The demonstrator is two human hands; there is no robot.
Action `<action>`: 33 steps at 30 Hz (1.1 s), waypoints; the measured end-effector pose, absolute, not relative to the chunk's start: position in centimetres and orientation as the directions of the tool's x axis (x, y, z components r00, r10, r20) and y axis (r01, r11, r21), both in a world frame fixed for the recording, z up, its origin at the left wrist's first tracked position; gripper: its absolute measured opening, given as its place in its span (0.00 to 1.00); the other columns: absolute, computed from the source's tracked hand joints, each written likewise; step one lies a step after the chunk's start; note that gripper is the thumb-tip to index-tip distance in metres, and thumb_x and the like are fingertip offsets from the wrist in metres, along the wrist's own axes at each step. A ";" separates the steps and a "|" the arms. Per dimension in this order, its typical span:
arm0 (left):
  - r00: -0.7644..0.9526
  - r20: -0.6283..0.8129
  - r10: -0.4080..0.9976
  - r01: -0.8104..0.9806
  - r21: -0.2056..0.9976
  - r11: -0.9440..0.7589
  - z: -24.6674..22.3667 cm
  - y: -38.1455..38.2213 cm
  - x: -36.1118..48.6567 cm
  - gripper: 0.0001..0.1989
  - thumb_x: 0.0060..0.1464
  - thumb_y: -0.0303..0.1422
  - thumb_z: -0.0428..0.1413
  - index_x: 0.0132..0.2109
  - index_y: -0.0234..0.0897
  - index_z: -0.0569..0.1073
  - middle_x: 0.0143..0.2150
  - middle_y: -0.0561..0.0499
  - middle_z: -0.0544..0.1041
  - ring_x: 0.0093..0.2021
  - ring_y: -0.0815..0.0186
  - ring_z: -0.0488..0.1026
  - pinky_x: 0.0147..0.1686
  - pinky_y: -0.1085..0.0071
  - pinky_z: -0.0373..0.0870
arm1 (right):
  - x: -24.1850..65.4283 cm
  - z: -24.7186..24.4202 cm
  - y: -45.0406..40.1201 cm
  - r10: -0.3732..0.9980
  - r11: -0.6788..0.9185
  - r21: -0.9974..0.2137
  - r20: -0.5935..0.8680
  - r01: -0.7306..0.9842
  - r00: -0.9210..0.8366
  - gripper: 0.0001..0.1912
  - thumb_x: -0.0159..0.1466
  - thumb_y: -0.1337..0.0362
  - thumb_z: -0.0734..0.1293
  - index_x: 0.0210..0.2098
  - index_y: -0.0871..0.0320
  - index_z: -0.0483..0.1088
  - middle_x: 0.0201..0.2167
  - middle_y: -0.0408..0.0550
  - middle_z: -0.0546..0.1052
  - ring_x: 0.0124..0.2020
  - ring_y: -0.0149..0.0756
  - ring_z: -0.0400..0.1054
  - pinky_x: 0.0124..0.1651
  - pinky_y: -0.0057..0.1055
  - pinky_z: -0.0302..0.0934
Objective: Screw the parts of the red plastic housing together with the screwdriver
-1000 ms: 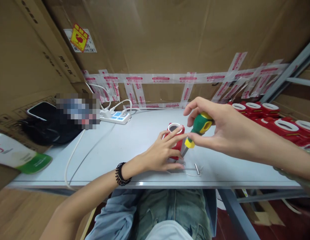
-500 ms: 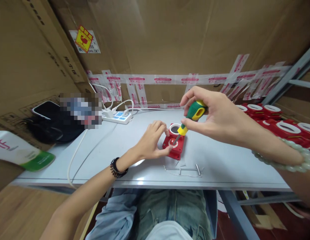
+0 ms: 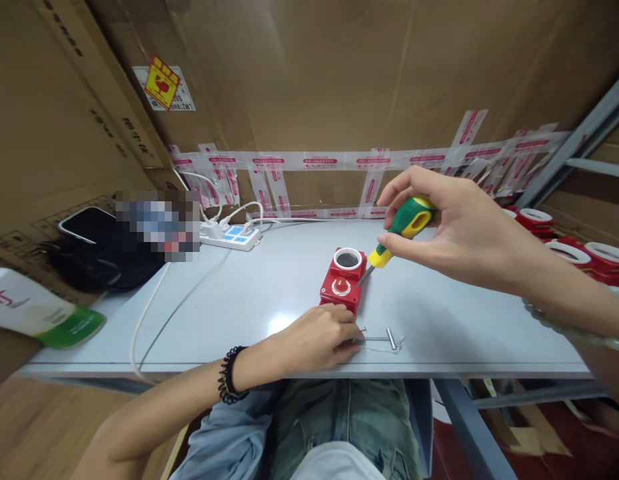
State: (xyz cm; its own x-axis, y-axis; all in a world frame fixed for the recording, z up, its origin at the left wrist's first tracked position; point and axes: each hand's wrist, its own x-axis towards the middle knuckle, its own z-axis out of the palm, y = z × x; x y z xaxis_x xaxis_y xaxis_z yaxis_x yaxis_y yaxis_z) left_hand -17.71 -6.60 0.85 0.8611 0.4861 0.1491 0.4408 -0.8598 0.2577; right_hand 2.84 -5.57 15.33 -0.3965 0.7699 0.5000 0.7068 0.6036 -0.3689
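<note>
Pale table [image 3: 259, 287], screwdriver [image 3: 408, 219] between right fingers [image 3: 400, 184]

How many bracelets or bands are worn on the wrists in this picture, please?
2. A black coiled band is around the wrist of the left hand, and a pale bead bracelet is around the wrist of the right hand.

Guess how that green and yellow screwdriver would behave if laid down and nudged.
The screwdriver would probably roll in a curve, its handle being much fatter than its shaft. The shaft looks like metal, so likely stiff. It may slide fairly easily on the smooth, shiny table.
</note>
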 end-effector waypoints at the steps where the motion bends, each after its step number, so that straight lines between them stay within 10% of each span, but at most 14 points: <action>1: 0.858 0.148 0.493 0.437 0.295 -0.850 0.9 -6.5 -17.8 0.09 0.63 0.30 0.53 0.46 0.34 0.77 0.39 0.47 0.77 0.40 0.64 0.75 0.40 0.71 0.69 | 2.9 15.3 -5.6 0.772 0.601 -0.369 0.497 0.709 -0.396 0.14 0.55 0.65 0.71 0.39 0.54 0.66 0.37 0.47 0.76 0.33 0.39 0.69 0.33 0.36 0.61; 33: 0.751 0.227 0.620 0.472 0.472 -0.744 -0.9 -7.7 -19.9 0.09 0.65 0.34 0.51 0.45 0.35 0.74 0.41 0.47 0.75 0.39 0.66 0.74 0.38 0.72 0.72 | 2.2 15.0 -5.5 0.778 0.614 -0.405 0.455 0.678 -0.433 0.14 0.55 0.66 0.69 0.40 0.54 0.66 0.39 0.48 0.76 0.35 0.41 0.69 0.37 0.39 0.64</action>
State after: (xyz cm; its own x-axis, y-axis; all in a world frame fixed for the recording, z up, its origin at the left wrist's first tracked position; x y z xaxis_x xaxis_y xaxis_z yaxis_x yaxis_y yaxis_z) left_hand -19.90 -7.74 -0.89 0.7510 0.6202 0.2266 0.4722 -0.7443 0.4722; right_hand 2.21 -5.48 15.03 -0.4326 0.7782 0.4552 0.6779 0.6136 -0.4048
